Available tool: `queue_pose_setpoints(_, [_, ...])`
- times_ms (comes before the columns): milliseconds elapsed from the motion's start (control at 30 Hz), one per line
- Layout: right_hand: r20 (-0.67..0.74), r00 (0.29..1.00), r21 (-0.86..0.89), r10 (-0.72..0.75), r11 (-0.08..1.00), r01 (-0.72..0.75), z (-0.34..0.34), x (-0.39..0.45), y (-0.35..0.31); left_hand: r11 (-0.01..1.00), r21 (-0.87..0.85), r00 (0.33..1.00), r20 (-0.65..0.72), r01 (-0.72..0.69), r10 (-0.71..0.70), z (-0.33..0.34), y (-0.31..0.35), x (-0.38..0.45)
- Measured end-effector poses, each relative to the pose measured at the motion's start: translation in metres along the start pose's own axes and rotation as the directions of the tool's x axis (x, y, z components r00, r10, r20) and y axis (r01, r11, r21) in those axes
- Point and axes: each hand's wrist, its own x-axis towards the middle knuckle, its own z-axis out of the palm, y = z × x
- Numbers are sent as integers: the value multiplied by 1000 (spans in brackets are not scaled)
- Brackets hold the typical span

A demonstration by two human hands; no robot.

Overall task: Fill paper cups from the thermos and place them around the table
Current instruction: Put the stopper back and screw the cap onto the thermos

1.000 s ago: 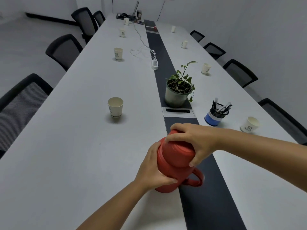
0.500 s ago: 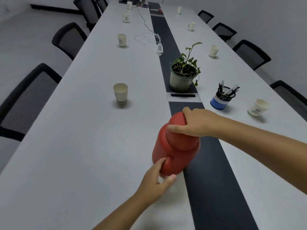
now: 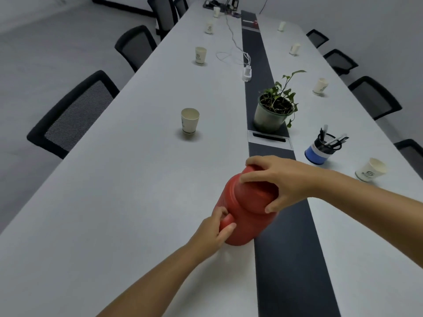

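The head view looks down a long pale worktop (image 3: 128, 202) with a dark strip (image 3: 290, 259) running along its middle. A red thermos (image 3: 242, 216) stands at the near end, at the left edge of that strip, leaning a little to the left. The right hand (image 3: 281, 181) reaches in from the right with the forearm stretched across the strip; its fingers curl over the thermos lid (image 3: 258, 193) and the thumb presses the lid's near side, so the hand is closed around the lid. The left hand (image 3: 215, 232) comes up from the bottom edge, arm angled to the right, and is wrapped around the thermos handle (image 3: 226, 221) low on the left side, thumb on top.

Paper cups stand along both long sides of the worktop. The nearest cup on the left (image 3: 190, 121) is upright, well apart from the thermos. The nearest cup on the right (image 3: 370, 169) carries a dark round logo with small lettering beneath it, too small to read. A further left cup (image 3: 200, 55) shows a similar mark, also unreadable. A potted plant (image 3: 274, 110) sits on the strip beyond the thermos, and a blue pen holder (image 3: 320, 149) stands to its right. A white charger (image 3: 246, 73) with its cable lies further up. Black chairs (image 3: 75, 115) line both sides.
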Motion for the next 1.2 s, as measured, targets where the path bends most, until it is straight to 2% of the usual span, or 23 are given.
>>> queue_pose_setpoints(67, [35,998,-56,-47,997,49,-2,0,-3,1000,6,1000,19,4,-4,-8,-2,-1])
queue_pose_setpoints(200, [73,973,-134,-217,965,225,-3,-5,-9,998,-17,998,-39,56,-57,-27,-6,3])
queue_pose_setpoints(300, [63,969,-142,-239,959,245,-5,-3,-11,997,-8,997,37,73,-73,-44,-8,6])
queue_pose_setpoints(400, [27,982,-154,-185,970,187,1,4,-16,997,60,994,91,48,-54,-46,-10,5])
queue_pose_setpoints(567, [-58,996,-133,-68,989,60,10,6,-26,999,4,999,-19,49,-49,-38,-13,2])
queue_pose_setpoints(633, [-88,995,-86,53,994,-61,13,7,-32,998,-36,997,-56,58,-60,-38,-12,1])
queue_pose_setpoints(733, [-108,955,25,275,962,-274,19,8,-46,997,-44,993,-93,71,-75,-35,-11,-2])
queue_pose_setpoints(833, [-70,947,39,313,950,-311,19,6,-51,996,-33,994,-70,78,-80,-32,-12,-5])
queue_pose_setpoints(967, [-13,976,7,218,976,-218,12,3,-45,998,-37,997,50,60,-58,-35,-10,-6])
queue_pose_setpoints(1100, [82,996,-155,-28,987,41,3,-6,-37,995,-80,991,120,64,-54,-41,-8,-3])
queue_pose_setpoints(1200, [136,965,-289,-224,923,255,-3,-11,-32,994,-83,990,128,66,-56,-44,-10,2])
